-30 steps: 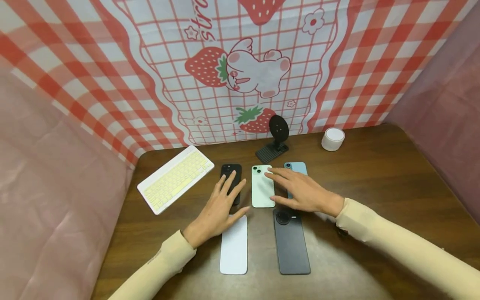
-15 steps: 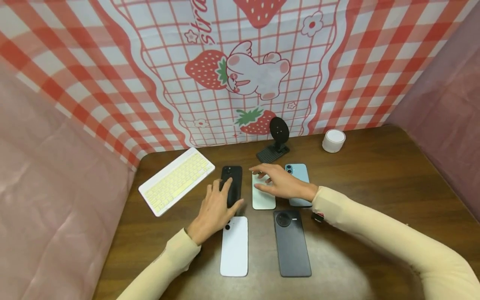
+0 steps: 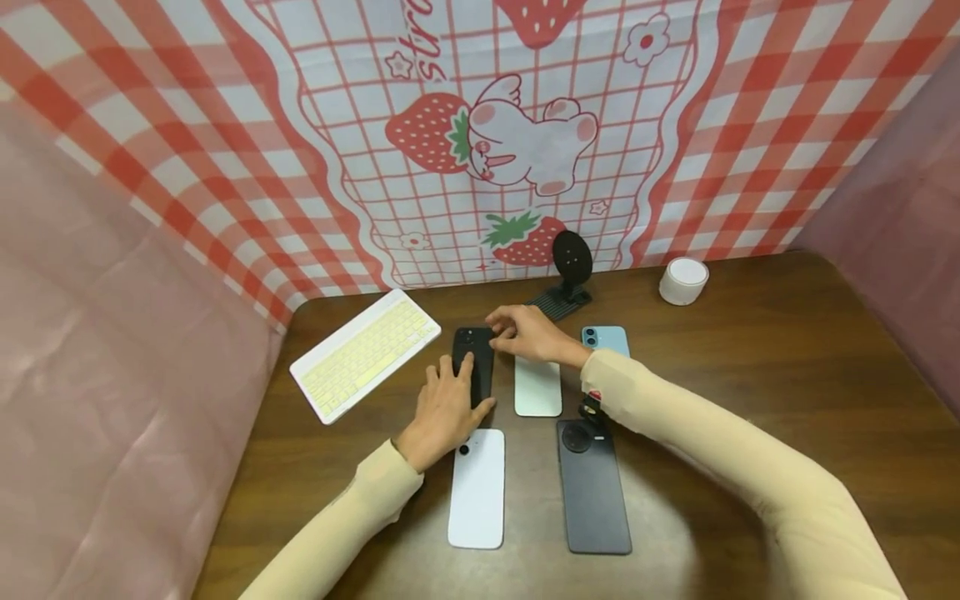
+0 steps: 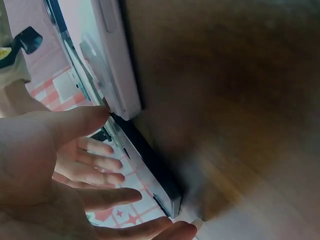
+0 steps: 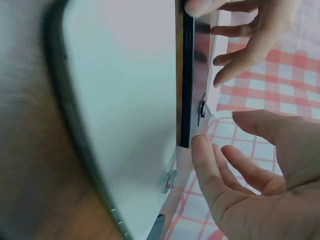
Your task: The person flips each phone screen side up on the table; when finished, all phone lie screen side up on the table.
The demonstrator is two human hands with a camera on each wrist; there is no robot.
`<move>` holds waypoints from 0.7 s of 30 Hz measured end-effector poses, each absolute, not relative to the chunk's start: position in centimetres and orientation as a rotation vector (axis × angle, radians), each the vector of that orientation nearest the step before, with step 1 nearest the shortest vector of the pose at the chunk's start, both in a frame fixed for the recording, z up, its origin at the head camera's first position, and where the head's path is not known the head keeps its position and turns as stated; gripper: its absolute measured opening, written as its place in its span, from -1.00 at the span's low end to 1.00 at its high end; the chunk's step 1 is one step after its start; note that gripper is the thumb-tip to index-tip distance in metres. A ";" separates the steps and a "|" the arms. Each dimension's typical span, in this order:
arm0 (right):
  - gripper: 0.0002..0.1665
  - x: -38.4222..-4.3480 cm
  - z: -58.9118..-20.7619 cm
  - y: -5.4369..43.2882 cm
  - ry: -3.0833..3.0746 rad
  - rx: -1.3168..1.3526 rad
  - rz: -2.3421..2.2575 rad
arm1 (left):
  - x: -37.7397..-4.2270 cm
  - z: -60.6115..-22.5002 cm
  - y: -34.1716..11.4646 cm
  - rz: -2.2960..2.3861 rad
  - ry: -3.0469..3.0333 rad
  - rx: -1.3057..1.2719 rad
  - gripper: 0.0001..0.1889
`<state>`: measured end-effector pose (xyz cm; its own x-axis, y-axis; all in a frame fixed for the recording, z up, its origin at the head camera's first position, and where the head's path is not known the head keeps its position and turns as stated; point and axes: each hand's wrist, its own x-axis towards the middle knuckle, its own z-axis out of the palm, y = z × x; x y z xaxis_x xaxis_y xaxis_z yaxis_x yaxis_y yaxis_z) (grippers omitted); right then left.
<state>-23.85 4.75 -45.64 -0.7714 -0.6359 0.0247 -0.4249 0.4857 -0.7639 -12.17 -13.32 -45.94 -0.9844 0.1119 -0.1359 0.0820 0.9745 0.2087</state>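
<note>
Black phone, flat, round-cornered, lies on a wood-grained table

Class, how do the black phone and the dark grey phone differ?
The black phone has small camera lenses; the dark grey phone has one large round camera disc. The left hand is partly over the black phone; no hand covers the dark grey phone. Both lie flat, camera side up.

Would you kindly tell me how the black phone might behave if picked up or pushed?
The black phone is probably stiff, given its straight-edged slab shape. Lying flat on the table, it would likely slide rather than roll or tip. Its smooth-looking back suggests a slightly slippery grip.
</note>
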 end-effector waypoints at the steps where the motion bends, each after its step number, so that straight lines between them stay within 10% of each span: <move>1: -0.46 -24.1 -45.7 4.5 2.472 -0.881 -1.160 | -12.2 -45.9 -13.2 0.300 2.972 0.150 -0.10; 21: -0.50 -25.3 -46.5 1.1 2.643 -0.664 -0.925 | -12.7 -45.8 -12.6 0.351 2.940 0.155 -0.22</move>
